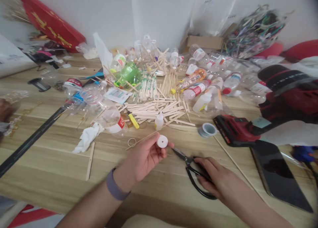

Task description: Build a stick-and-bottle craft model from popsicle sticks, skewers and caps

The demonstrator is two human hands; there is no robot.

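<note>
Pinched in the fingers of my left hand (146, 158) is a small white bottle cap (162, 141) with a dark hole at its centre. My right hand (213, 175) grips black-handled scissors (188, 161) by one handle loop. Their blades point up and left, with the tips close to the fingertips of my left hand. Just beyond the cap stands a small white dropper bottle (159, 121). A thin wooden stick with a ring (132, 142) at its end lies behind my left hand. To the right of the cap sits a grey spool (207, 130).
Loose craft sticks (154, 110) and several plastic bottles (198, 88) cover the back of the table. A red cordless power tool (238, 128) and a dark phone (278, 175) lie at the right. A yellow-handled screwdriver (133, 120) is left of centre. Another person's hand (5, 110) shows at the left edge.
</note>
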